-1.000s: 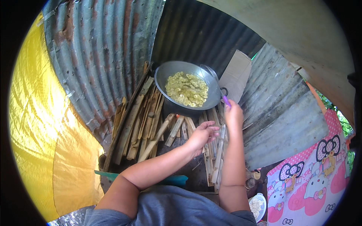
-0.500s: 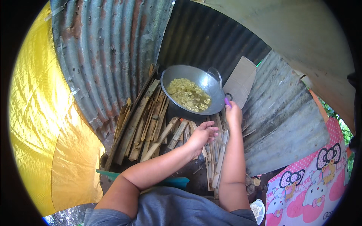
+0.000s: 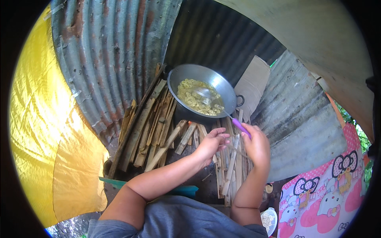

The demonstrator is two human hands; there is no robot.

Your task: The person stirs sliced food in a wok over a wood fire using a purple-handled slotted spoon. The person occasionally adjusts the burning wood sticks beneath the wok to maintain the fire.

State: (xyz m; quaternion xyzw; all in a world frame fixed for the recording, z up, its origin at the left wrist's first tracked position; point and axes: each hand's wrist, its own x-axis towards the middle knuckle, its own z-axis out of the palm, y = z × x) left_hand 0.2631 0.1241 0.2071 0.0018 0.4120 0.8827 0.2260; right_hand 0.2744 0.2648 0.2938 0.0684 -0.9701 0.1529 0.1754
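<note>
A wide metal wok (image 3: pixel 227 85) holds many round, yellowish slices (image 3: pixel 189 90), like banana slices, in a clear yellowish liquid. My right hand (image 3: pixel 257 146) is closed around the purple handle of a strainer (image 3: pixel 241 127). Its thin shaft crosses the near right rim of the wok, and its round, shiny head lies among the slices. My left hand (image 3: pixel 214 146) hovers in front of the wok over the firewood, fingers loosely curled and apart, holding nothing.
Split firewood (image 3: pixel 156 123) is piled left of and below the wok, with a small orange glow beneath it. Corrugated metal sheets (image 3: pixel 107 59) and cardboard (image 3: pixel 254 85) surround it. A white container (image 3: pixel 269 220) of pale slices sits low right, near a pink patterned cloth (image 3: pixel 313 206).
My right hand has come nearer and to the right, turning the strainer, whose head has gone from the wok's right side down into the slices. My left hand stays about where it was.
</note>
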